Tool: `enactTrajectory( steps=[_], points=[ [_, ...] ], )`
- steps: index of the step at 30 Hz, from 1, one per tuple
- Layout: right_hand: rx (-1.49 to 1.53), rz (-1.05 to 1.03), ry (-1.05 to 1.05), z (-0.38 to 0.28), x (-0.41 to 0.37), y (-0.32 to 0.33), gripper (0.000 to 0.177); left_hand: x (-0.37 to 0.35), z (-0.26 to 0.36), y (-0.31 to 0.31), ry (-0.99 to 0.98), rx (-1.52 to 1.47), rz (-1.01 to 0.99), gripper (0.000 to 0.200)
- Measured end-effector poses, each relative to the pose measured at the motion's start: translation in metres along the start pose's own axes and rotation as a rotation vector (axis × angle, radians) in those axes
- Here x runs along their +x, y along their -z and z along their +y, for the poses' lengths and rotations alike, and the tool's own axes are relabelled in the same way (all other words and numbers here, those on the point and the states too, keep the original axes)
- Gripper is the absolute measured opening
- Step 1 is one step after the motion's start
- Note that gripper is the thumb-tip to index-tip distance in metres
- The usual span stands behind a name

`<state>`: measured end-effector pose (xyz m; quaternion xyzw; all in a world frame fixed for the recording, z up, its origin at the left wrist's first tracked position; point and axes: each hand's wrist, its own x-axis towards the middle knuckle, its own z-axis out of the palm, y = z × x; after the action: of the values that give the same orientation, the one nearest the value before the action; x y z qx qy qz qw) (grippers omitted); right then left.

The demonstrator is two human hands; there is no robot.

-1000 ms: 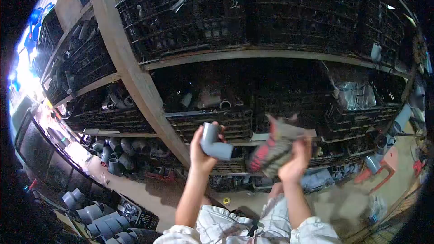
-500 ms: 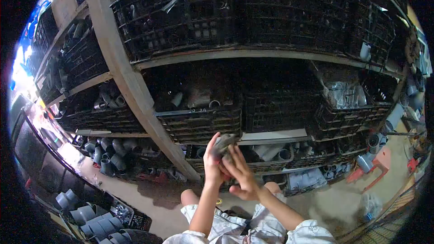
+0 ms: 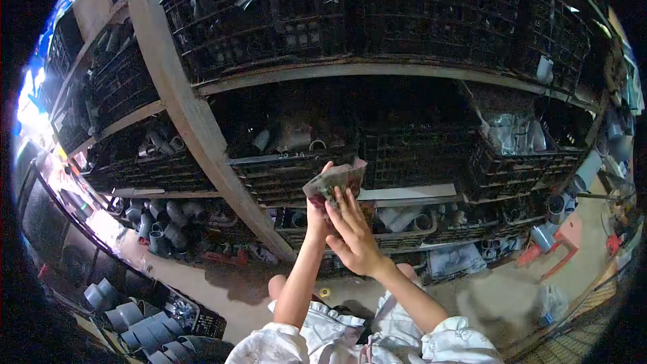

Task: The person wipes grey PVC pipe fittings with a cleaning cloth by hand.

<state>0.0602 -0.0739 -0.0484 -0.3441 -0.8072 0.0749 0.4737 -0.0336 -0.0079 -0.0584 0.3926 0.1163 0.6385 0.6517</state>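
A folded grey cloth with dark red patches is raised in front of the crates. My left hand supports it from behind and below, most of its fingers hidden, with a fingertip showing at the upper edge. Against the near face lies my right hand, its fingers stretched out and its thumb apart. The exact kind of cloth is hard to make out.
Black crates of pipe fittings fill the shelves ahead, beside a slanting wooden post. Grey pipe fittings lie at lower left. A red plastic stool stands at right. A yellow ring lies on the floor.
Both hands have risen with the cloth. It is now spread wider and flatter, where before it was bunched between the palms. My right hand's fingers have slid lower on it.
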Motion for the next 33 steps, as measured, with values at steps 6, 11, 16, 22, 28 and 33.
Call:
enactTrajectory(
  steps=[6, 11, 16, 22, 28, 33],
  points=[
    [-0.05, 0.148, 0.055, 0.019, 0.043, 0.03, 0.036, -0.009, 0.013, -0.024, 0.018, 0.198, 0.05, 0.041],
    [0.165, 0.247, 0.057, 0.016, 0.015, 0.006, 0.028, 0.012, 0.026, -0.022, -0.101, 0.046, 0.093, 0.041],
    [-0.087, 0.233, 0.192, 0.012, 0.032, 0.012, 0.027, 0.007, 0.01, -0.014, 0.137, 0.116, 0.188, 0.045],
    [0.147, 0.472, -0.005, 0.024, 0.042, -0.004, 0.027, 0.024, 0.034, -0.037, -0.256, 0.173, 0.17, 0.042],
    [0.051, 0.472, 0.131, 0.01, 0.032, -0.007, 0.028, 0.02, 0.022, -0.022, -0.284, 0.693, 0.079, 0.035],
    [0.398, 0.544, -0.161, 0.013, 0.056, 0.005, 0.033, 0.005, 0.026, -0.051, -0.251, 0.462, 0.146, 0.036]
  ],
)
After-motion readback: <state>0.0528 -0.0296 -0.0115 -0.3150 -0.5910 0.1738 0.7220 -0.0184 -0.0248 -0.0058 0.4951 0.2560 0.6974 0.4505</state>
